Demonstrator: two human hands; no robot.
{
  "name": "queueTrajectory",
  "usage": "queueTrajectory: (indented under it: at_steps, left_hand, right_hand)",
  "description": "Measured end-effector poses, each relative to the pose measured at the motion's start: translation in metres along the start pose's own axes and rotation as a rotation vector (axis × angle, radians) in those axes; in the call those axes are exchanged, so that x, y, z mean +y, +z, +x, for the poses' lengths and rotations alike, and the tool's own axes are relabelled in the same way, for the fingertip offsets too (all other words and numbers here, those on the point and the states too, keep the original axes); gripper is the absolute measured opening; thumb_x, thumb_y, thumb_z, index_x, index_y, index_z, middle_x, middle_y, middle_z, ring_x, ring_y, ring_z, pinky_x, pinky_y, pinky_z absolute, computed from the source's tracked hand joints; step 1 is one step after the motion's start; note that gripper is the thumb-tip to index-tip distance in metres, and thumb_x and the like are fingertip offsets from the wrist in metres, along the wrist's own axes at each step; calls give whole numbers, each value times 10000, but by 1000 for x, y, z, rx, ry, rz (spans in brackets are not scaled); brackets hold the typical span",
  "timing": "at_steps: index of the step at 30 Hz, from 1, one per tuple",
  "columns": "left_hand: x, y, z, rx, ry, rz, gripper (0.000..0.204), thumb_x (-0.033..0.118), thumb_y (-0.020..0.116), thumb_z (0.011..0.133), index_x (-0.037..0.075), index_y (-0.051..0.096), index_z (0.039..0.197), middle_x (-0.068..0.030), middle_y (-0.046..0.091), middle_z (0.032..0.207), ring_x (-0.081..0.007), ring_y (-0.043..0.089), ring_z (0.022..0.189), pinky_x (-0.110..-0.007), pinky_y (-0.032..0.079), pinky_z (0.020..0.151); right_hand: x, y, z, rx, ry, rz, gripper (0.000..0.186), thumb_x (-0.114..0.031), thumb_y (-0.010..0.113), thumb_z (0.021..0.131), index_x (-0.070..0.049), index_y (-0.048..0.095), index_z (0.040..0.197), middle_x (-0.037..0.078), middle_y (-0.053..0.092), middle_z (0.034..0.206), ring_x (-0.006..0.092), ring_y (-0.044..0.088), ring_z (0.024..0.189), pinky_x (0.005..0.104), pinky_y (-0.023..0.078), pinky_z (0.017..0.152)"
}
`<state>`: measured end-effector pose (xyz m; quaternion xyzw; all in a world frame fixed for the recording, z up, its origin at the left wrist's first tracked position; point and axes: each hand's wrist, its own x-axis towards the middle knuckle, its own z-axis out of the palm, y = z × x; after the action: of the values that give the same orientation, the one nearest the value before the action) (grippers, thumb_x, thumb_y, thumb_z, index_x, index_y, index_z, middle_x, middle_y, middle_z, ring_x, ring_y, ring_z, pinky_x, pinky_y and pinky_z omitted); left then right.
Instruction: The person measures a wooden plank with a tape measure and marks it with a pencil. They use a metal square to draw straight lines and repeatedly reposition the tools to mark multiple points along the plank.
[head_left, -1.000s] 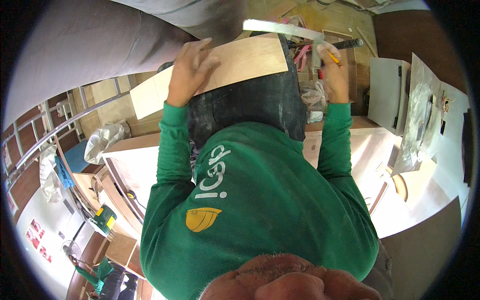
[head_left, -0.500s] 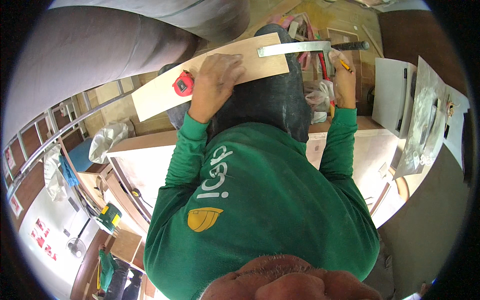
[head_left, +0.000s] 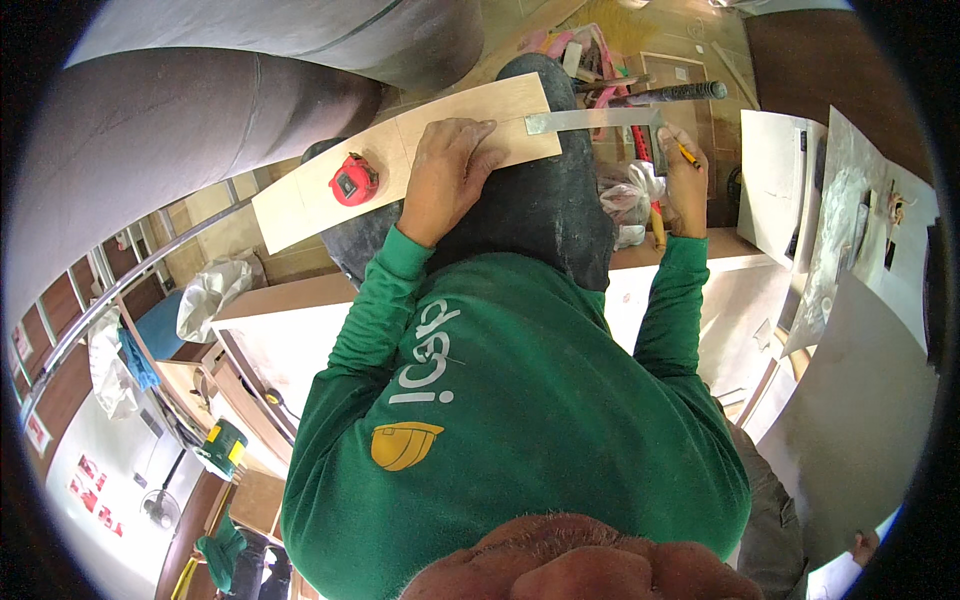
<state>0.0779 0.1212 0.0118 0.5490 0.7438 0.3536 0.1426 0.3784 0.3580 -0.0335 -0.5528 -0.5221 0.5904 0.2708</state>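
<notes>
Lowered since a second ago, the square (head_left: 600,118) overlaps the right end of the board (head_left: 395,155). My right hand (head_left: 686,188) grips the square and a pencil (head_left: 688,155); my left hand (head_left: 446,172), half-curled, rests on the board, just beside the square.

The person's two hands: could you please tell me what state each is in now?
Left hand: on the long pale wooden board; whether it grips cannot be told.
Right hand: closed, holding the L-shaped metal square and a slim yellow pencil.
</notes>
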Motion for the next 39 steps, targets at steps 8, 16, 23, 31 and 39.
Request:
queueTrajectory:
  at_steps: [8,16,23,31,39]
  left_hand:
    - [-28,-14,56,-14,222,-28,342,224,800,1017,50,789,1311,-188,732,1347,-422,674,1275,-482,536,1110]
    - [-51,4,100,-439,158,-259,302,257,756,1056,61,850,1266,-161,678,1440,-345,688,1301,-443,527,1166]
    - [-61,12,103,-498,103,-370,313,232,783,1045,95,857,1316,-124,650,1428,-298,645,1345,-393,492,1197]
    - [-65,14,92,-466,58,-396,315,245,783,1043,94,858,1308,-121,654,1431,-296,633,1358,-400,478,1213]
    - [-67,15,92,-465,47,-398,302,261,773,1051,91,862,1284,-127,649,1432,-300,627,1365,-403,473,1216]
  right_hand:
    - [-31,13,-5,-41,-67,-110,332,-258,771,1109,3,823,1309,19,804,1175,104,686,1064,269,526,963]
    - [-25,14,4,-43,-217,-214,322,-268,743,1124,-1,828,1284,9,801,1108,76,673,982,256,530,897]
    - [-25,16,14,-61,-214,-176,310,-237,776,1102,13,829,1279,13,798,1131,91,668,1016,259,525,915]
    - [-12,16,25,-85,-241,-172,296,-222,777,1106,9,832,1283,-9,785,1127,76,646,997,242,512,891]
    - [-14,21,24,-87,-239,-171,299,-225,783,1103,13,832,1277,-1,782,1111,84,661,994,244,518,881]
